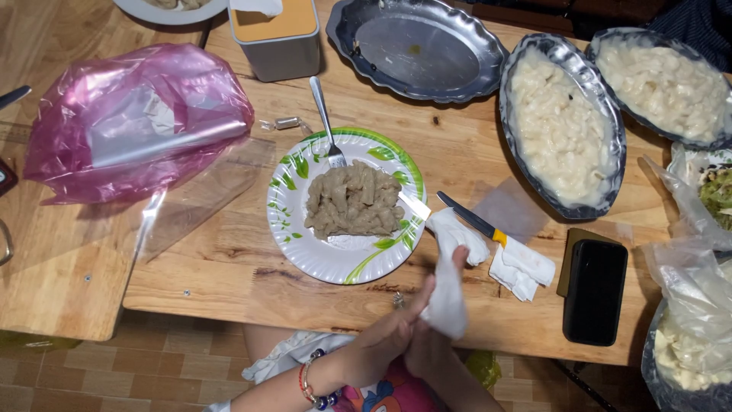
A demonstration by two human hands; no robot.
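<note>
My two hands meet at the table's near edge around a white tissue (447, 294). My left hand (381, 342), with a beaded bracelet on its wrist, lays its fingers against the tissue. The tissue is draped over the fingers of my right hand (428, 352), and one fingertip shows above it. Just beyond stands a paper plate (297, 236) with a green leaf print, holding a grey-brown lump of food (353, 201) and a fork (326, 122). To the right of the tissue, a knife (474, 220) with a yellow handle lies beside another crumpled tissue (522, 267).
A black phone (595, 290) lies at the right. Two metal trays of white food (562, 126) (663, 80) and an empty metal tray (415, 47) stand at the back. A pink plastic bag (133, 118), a tin with an orange lid (276, 34) and clear food bags (690, 305) are around.
</note>
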